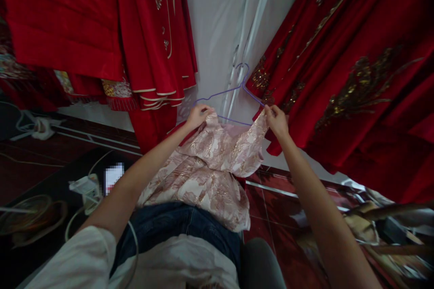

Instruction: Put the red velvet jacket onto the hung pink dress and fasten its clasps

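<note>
A pink brocade dress (217,149) with a metallic sheen lies over the lap, its upper part lifted between both hands. My left hand (200,116) pinches the dress at one shoulder. At the opposite shoulder, my right hand (275,119) is closed on the strap and the end of the hanger. The thin purple hanger (244,82) stands above the neckline with its hook upward. Its left arm reaches my left hand, and its lower bar passes behind the neckline.
Red garments with gold trim (152,40) hang at the left; red embroidered garments (342,76) hang at the right. A dark table (64,180) at the left bears a power strip (90,192) and a clear bowl (25,216). Blurred clutter (389,230) lies at lower right.
</note>
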### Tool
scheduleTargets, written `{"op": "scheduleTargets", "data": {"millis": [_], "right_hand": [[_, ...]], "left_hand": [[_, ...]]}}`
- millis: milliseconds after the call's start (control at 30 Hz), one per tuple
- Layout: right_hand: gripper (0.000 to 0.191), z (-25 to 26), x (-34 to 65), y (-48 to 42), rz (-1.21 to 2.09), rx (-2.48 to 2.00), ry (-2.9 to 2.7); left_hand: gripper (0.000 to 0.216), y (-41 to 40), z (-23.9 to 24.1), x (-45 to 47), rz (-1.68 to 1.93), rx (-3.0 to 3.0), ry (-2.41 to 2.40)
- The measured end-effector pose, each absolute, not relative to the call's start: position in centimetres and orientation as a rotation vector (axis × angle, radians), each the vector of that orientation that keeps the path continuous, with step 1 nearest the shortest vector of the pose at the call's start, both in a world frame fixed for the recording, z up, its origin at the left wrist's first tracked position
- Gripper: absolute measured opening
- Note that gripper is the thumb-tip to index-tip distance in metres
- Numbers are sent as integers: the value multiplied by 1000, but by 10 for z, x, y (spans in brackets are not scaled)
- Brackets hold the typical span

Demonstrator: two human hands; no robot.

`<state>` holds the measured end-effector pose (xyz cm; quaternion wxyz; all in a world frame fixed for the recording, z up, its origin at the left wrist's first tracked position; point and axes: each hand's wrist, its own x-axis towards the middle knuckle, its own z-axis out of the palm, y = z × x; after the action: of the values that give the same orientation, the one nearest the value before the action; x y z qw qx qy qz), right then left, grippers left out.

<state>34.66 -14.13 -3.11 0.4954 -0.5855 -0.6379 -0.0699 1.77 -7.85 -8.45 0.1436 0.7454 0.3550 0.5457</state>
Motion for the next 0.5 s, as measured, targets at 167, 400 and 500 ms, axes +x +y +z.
{"op": "scheduleTargets", "data": {"millis": [167, 400, 500], "right_hand": [[50, -27, 350, -139, -83, -1364, -1566], [50, -27, 351, -135, -81, -1351, -1550], [51, -28, 354, -134, -91, -1360, -1543]], "left_hand": [[32, -59, -105, -52, 1652, 1745, 1209], [34, -56, -121, -74, 1581, 1659, 1267], [34, -57, -118, -72, 1592, 1661, 1264]]}}
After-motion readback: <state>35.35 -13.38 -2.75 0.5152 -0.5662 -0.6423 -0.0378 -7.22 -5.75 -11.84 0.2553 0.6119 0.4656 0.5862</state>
